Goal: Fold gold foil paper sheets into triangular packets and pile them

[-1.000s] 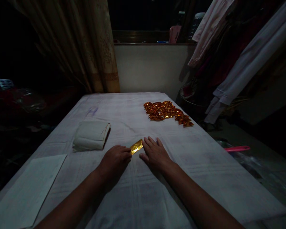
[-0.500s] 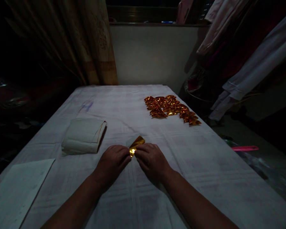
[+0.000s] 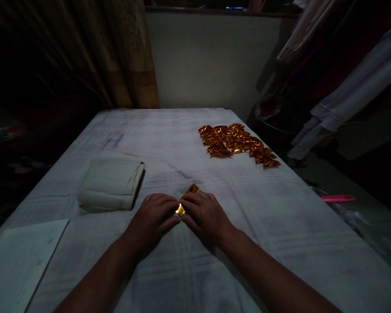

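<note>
A sheet of gold foil paper [image 3: 180, 210], partly folded, lies at the middle of the cloth-covered table between my two hands. My left hand [image 3: 158, 216] pinches its left side, fingers closed. From the other side my right hand [image 3: 206, 215] grips it, with the fingers bent over the foil. Past the right fingertips a far corner of the foil sticks out, its inner face darker gold. Much of the sheet is hidden under the fingers. Farther back on the right lies a cluster of folded gold foil pieces [image 3: 237, 138].
A thick folded stack of pale paper [image 3: 112, 182] lies left of my hands. Nearer on the left is a flat white sheet [image 3: 29, 261]. A curtain [image 3: 130, 56] hangs behind, clothes [image 3: 355, 95] hang at right, and a pink handle [image 3: 338, 198] shows beyond the table's right edge.
The view has tilted down slightly. My fingers have shifted on the foil; its near part now shows as a small pointed shape, and less of the far flap is visible.
</note>
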`<action>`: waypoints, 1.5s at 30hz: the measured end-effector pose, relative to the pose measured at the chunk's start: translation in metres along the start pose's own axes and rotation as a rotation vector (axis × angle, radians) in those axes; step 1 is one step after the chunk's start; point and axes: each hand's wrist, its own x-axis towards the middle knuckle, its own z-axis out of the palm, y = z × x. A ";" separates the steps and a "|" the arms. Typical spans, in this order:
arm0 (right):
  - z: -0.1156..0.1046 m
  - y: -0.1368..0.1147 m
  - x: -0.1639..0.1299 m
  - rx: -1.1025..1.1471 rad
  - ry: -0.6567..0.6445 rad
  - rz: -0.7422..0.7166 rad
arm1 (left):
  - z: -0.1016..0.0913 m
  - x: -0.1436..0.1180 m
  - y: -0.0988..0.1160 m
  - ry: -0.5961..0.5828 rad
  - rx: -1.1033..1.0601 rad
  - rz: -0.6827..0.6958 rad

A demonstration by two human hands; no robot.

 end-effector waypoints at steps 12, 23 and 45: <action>0.014 0.007 -0.003 -0.014 0.168 -0.038 | 0.004 0.002 0.001 0.066 0.092 0.013; 0.012 -0.001 0.002 0.061 0.177 0.203 | 0.005 0.001 0.000 0.131 0.009 -0.080; 0.016 -0.006 0.010 -0.096 0.185 0.286 | 0.020 0.007 0.013 0.194 0.067 -0.320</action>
